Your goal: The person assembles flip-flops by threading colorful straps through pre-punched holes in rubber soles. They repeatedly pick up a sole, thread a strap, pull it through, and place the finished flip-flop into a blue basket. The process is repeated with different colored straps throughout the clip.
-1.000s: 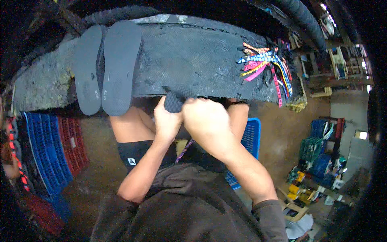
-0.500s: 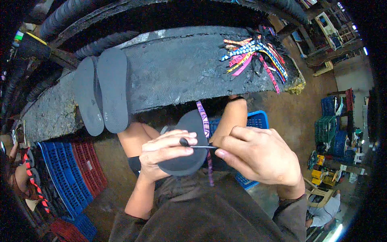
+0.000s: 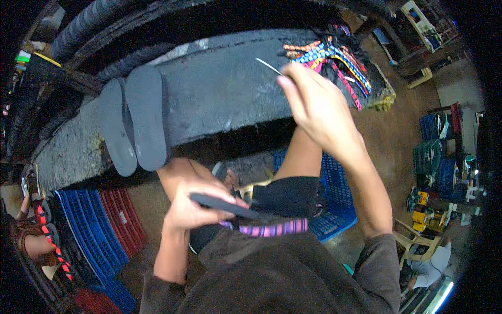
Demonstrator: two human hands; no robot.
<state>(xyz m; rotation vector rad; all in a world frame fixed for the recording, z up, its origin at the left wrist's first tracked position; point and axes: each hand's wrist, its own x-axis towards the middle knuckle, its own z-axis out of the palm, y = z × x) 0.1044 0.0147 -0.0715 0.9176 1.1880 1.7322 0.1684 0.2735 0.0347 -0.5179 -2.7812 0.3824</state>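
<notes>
My left hand (image 3: 194,208) is closed around a dark sandal sole (image 3: 230,205), now tilted so its thin edge shows, above my lap. From the sole hangs a purple and pink patterned strap (image 3: 274,228). My right hand (image 3: 321,110) is raised over the bench, blurred a little. Its fingers pinch a thin rod-like metal tool (image 3: 269,66) whose pale end points up and left; the rest of the tool is hidden in the hand. Beside that hand lies a bundle of colourful patterned straps (image 3: 351,68).
Two grey soles (image 3: 146,120) lie at the left on the dark, worn bench (image 3: 219,94). A blue crate (image 3: 340,193) stands by my right leg. Blue and red crates (image 3: 91,225) are stacked at left, near another person's bare limb (image 3: 39,243). Another person (image 3: 436,264) is at far right.
My right hand has moved up and away from the sole to the bench, carrying the thin tool. My left hand has turned the sole edge-on, and its strap has swung sideways.
</notes>
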